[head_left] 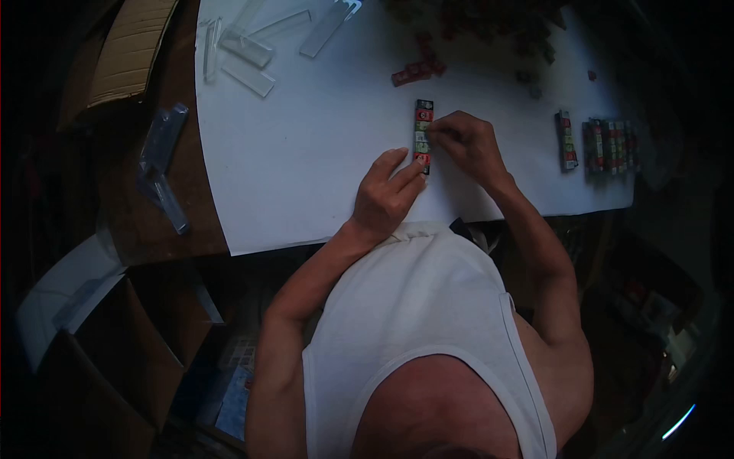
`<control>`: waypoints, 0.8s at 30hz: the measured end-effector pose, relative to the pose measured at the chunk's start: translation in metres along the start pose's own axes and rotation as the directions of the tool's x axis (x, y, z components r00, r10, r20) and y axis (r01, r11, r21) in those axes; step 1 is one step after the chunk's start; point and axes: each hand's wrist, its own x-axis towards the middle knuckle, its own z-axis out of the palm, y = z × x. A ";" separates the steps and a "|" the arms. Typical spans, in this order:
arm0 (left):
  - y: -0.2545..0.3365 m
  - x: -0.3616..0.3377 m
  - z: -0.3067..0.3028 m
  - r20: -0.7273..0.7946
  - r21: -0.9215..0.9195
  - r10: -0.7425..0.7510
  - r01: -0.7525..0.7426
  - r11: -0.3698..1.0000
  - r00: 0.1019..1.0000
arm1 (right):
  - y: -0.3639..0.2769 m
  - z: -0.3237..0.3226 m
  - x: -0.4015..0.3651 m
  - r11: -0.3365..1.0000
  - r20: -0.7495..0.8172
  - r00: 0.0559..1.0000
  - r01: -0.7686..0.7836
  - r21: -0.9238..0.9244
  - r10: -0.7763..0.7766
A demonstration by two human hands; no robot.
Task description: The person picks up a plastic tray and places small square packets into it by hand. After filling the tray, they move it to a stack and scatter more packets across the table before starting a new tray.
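Note:
A narrow strip of small red, green and black pieces [423, 136] lies lengthwise on the white table covering [306, 153]. My left hand [388, 191] rests by its near end, fingers apart, with fingertips touching the strip's lower left side. At the strip's right edge, around its upper middle, my right hand [468, 141] has its thumb and fingers pinched together. Whatever may be between those fingertips is too small to make out. Beyond the strip is a small group of red pieces [417, 72].
Clear plastic cases [248, 50] lie at the back left, more [162, 153] on the brown surface beside cardboard [134, 50]. A similar strip [566, 141] and several grouped strips [609, 145] lie right. A dark red pile [489, 23] is at the back.

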 end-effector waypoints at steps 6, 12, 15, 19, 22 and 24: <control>0.003 0.004 -0.006 0.010 -0.116 0.081 -0.080 0.990 0.997 | -0.029 0.006 -0.009 0.965 -0.245 0.966 0.015 -0.263 -0.082; 0.005 0.006 -0.005 0.092 -0.217 0.199 -0.176 0.960 0.976 | -0.012 0.004 -0.026 0.900 -0.228 0.958 0.062 -0.430 -0.175; 0.003 0.002 -0.002 0.091 -0.183 0.143 -0.125 0.975 0.986 | 0.009 -0.033 -0.040 0.916 -0.332 0.928 0.024 -0.401 -0.170; 0.000 -0.001 0.002 0.074 -0.183 0.136 -0.121 0.976 0.988 | 0.051 -0.099 -0.059 0.855 -0.571 0.808 -0.190 -0.484 -0.144; -0.001 -0.001 0.001 0.084 -0.177 0.134 -0.118 0.977 0.987 | 0.089 -0.140 -0.074 0.753 -0.593 0.794 -0.307 -0.582 -0.135; 0.000 -0.001 0.001 0.087 -0.172 0.135 -0.119 0.978 0.987 | 0.106 -0.145 -0.078 0.749 -0.590 0.804 -0.347 -0.565 -0.073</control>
